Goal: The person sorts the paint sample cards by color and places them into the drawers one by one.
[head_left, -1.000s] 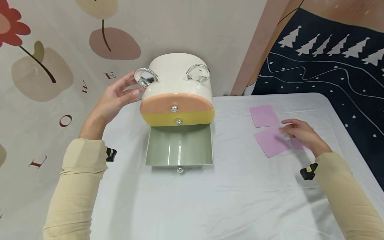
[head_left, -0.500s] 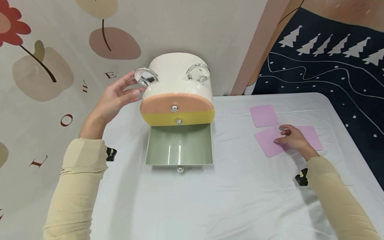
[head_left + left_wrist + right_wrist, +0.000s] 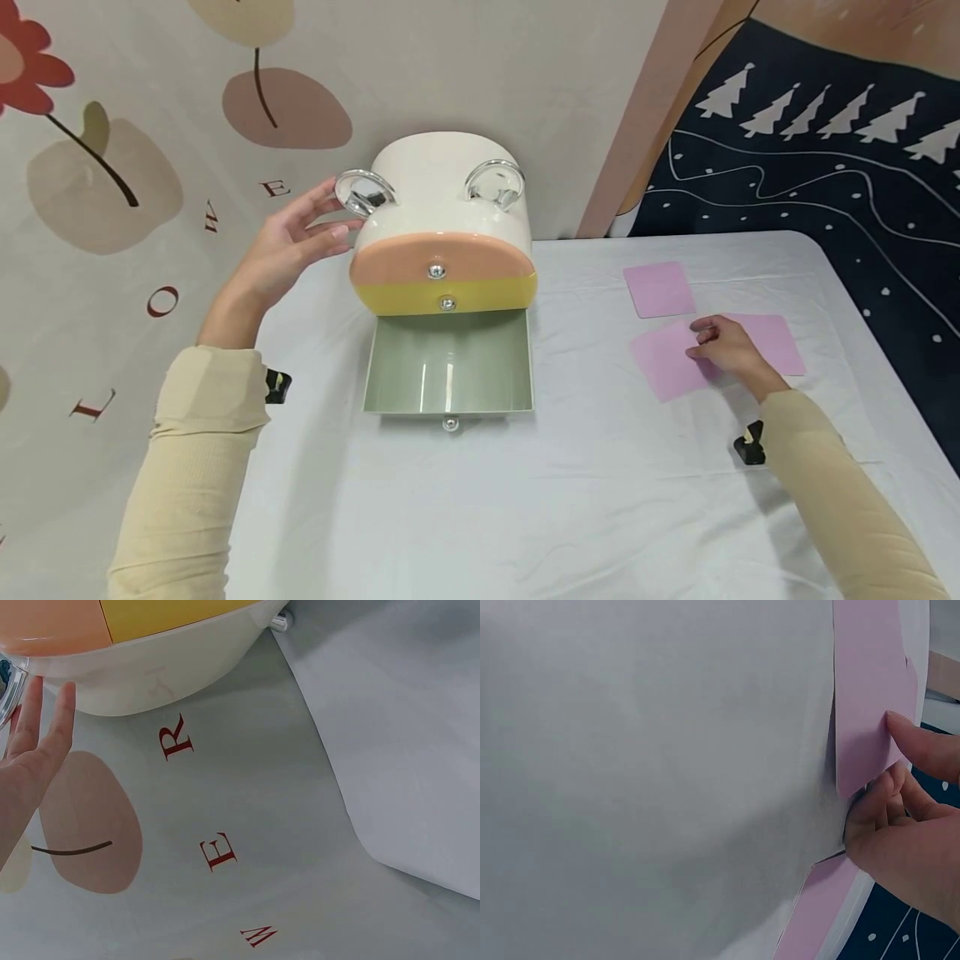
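On the right of the head view, my right hand (image 3: 731,350) pinches a pink square card (image 3: 663,371) at its right edge. The right wrist view has the thumb on the upper face of that card (image 3: 866,697) and the other fingers curled under the edge. My left hand (image 3: 281,242) rests with extended fingers against the left side of a small cream drawer cabinet (image 3: 450,179), beside one of its two silver rings (image 3: 365,192). In the left wrist view, the fingertips of the left hand (image 3: 41,739) meet the cabinet's side. The green bottom drawer (image 3: 450,362) is pulled out, with nothing inside.
Two more pink cards lie on the white cloth: a far card (image 3: 660,289) and a right card (image 3: 776,343) partly behind the right hand. Peach (image 3: 405,258) and yellow (image 3: 495,293) drawers are closed. A printed wall (image 3: 585,100) stands behind the cabinet.
My right hand has moved left from the right card to the near card and taken its edge; that card has shifted slightly left and down in view. The left hand has stayed put.
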{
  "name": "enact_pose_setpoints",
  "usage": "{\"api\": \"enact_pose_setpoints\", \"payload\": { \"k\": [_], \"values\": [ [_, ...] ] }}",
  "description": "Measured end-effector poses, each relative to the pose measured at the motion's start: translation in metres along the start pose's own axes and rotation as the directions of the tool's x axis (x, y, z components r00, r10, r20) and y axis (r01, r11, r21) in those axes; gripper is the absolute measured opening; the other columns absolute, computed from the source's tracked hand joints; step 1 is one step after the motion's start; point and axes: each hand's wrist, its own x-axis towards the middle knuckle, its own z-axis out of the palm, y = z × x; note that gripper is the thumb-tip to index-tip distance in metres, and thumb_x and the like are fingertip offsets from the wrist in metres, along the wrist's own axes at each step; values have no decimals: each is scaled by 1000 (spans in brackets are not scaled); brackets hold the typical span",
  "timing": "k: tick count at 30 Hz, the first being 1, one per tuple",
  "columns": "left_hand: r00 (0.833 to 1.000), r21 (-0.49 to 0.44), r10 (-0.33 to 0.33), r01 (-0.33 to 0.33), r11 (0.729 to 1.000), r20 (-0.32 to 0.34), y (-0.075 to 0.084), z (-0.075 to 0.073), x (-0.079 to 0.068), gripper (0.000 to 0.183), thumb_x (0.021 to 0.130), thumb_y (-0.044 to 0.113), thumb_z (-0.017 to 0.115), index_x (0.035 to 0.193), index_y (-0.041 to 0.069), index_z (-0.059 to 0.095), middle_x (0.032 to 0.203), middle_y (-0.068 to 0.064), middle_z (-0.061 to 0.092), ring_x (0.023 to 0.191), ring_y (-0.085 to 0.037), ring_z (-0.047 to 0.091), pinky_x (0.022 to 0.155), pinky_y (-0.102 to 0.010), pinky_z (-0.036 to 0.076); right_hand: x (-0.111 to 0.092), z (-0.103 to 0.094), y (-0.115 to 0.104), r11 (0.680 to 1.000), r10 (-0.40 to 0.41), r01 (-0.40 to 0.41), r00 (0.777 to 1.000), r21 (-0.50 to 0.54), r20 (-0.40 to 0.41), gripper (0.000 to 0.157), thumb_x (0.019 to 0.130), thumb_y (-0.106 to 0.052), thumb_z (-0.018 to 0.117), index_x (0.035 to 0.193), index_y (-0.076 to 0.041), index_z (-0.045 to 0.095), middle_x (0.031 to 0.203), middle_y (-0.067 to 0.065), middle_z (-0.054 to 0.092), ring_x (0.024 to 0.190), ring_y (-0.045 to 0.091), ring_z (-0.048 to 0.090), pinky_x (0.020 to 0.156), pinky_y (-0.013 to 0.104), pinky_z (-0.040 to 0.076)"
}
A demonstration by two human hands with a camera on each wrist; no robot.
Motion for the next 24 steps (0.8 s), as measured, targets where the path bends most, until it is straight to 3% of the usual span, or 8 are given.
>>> {"api": "enact_pose_setpoints", "payload": {
  "k": [7,14,19,24],
  "values": [
    [1000,4,-1,1,1000,1,0,0,0,65,89,2,57,145,13,27,131,-13,38,107,-11,55,84,-20,49,-5,-8,-2,999,15,-19,994,36,110,28,87,-2,58,108,14,48,87,10,51,71,11,48,60,21,46],
    [1000,15,-2,2,1000,-1,1,0,0,65,89,2,57,145,12,26,132,-14,38,109,-12,54,84,-20,49,-7,-15,-5,984,-24,-15,976,176,218,20,90,4,50,105,17,45,83,9,54,68,13,54,62,26,52],
    [1000,14,-3,3,1000,-2,1,0,-1,65,89,2,57,145,12,26,132,-14,38,110,-13,54,84,-20,48,-8,-18,-9,962,-34,-33,971,272,238,19,90,9,46,105,20,42,79,7,56,67,12,54,60,26,52],
    [1000,3,2,-2,1000,0,1,1,-1,65,89,2,57,145,12,26,131,-13,38,109,-13,54,85,-21,48,-12,-19,-25,950,-56,-11,977,312,205,22,91,9,44,110,20,39,80,4,58,69,9,55,63,25,52]
  ]
}}
